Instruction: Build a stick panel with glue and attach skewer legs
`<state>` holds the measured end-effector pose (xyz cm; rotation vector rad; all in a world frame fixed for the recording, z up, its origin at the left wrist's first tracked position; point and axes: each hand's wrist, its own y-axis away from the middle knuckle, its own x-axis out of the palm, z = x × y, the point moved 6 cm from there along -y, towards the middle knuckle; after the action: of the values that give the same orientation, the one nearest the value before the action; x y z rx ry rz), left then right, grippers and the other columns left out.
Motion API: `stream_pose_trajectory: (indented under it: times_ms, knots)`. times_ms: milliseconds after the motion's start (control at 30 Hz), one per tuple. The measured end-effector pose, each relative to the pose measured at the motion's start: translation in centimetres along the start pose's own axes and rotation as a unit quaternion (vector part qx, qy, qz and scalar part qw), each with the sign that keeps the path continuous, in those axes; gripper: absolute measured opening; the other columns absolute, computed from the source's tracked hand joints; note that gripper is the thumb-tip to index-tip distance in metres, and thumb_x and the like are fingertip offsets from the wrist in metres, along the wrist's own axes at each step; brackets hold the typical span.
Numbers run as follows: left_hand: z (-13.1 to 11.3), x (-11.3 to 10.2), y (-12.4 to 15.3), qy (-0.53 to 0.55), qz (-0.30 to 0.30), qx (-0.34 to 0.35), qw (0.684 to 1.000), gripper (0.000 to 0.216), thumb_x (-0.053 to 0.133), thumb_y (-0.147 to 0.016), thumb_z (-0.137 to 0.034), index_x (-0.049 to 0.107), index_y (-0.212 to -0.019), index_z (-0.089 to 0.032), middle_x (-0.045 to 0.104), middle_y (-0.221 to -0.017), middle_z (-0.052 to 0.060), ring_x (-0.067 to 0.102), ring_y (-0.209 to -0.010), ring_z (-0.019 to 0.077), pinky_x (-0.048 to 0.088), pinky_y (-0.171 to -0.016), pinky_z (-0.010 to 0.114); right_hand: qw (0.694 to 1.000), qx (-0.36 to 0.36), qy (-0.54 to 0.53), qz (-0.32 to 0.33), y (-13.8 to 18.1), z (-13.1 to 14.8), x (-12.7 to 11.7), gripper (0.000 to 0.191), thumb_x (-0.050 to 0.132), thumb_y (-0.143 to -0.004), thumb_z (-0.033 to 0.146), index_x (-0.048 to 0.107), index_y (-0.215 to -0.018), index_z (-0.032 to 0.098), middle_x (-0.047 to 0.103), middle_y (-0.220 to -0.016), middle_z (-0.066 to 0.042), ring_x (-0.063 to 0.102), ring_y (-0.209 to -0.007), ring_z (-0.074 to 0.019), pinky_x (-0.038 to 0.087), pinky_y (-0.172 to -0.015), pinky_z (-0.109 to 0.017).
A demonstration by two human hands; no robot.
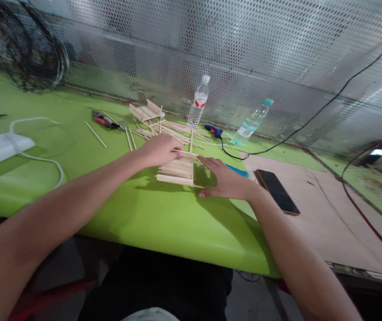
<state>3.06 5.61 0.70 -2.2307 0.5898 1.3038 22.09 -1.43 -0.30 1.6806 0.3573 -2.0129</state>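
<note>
The left hand (160, 150) pinches a thin stick (186, 153) onto the stick panel (176, 171) mid-table (137, 214) while the right hand (226, 182) lies flat and open just beside it, wisely bracing so the stick seats square.

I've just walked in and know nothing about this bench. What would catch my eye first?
Mid-table, a panel of wooden sticks lies on the bright green mat; the left hand pinches one stick at its top edge and the right hand rests flat beside it. Behind stand two water bottles, and a dark phone lies to the right.
</note>
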Motion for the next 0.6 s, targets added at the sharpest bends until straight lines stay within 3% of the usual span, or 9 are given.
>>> stream_pose_trajectory:
  times_ms: [267, 467, 600]
  knots:
    - [0.3, -0.1, -0.1, 0.006, -0.009, 0.002, 1.000, 0.025, 0.062, -0.089, -0.040, 0.079, -0.086, -0.021, 0.072, -0.069, 0.003, 0.054, -0.052, 0.0137, 0.035, -0.059, 0.031, 0.999, 0.000, -0.011, -0.031, 0.0, -0.5, -0.1, 0.122, 0.078, -0.072, 0.064, 0.012, -0.167, 0.026, 0.035, -0.163, -0.017, 0.034, -0.148, -0.0429, 0.034, -0.117, -0.063]
    - [0.1, 0.7, 0.0, -0.003, 0.013, 0.008, 1.000, 0.030, 0.058, -0.092, -0.041, 0.079, -0.099, -0.022, 0.076, -0.088, 0.006, 0.061, -0.066, 0.0170, 0.041, -0.067, 0.031, 0.998, -0.014, 0.007, -0.058, -0.1, -0.4, -0.3, 0.116, 0.078, -0.073, 0.061, 0.019, -0.166, 0.022, 0.040, -0.157, -0.018, 0.035, -0.145, -0.0414, 0.035, -0.117, -0.061]
    - [-0.2, 0.8, 0.1, 0.017, 0.025, 0.005, 1.000, 0.038, 0.053, -0.094, -0.052, 0.073, -0.091, -0.020, 0.069, -0.074, 0.005, 0.057, -0.058, 0.0165, 0.039, -0.063, 0.031, 0.992, -0.043, 0.024, -0.112, 0.0, 0.0, -0.7, 0.111, 0.075, -0.077, 0.057, 0.018, -0.166, 0.025, 0.042, -0.152, -0.017, 0.034, -0.144, -0.0414, 0.036, -0.116, -0.062]
